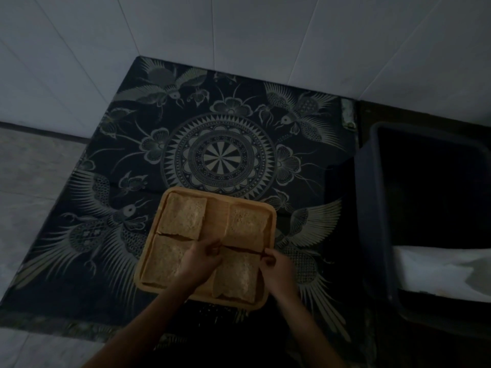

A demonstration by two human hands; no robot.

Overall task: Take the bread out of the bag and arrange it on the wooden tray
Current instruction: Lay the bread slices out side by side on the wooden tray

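A square wooden tray [271,213] lies on a dark patterned cloth and holds several slices of bread. One slice [183,215] is at the far left, one [247,224] at the far right, one [164,261] at the near left. The near-right slice [236,277] has my left hand [199,261] pinching its far-left corner and my right hand [273,264] pinching its far-right corner. Both hands rest over the tray. No bag shows clearly.
The dark patterned cloth [220,152] covers a low surface against white tiled walls [239,35]. A dark plastic bin [372,208] stands at the right with something white [435,272] across its near part. Grey floor tiles [29,181] lie to the left.
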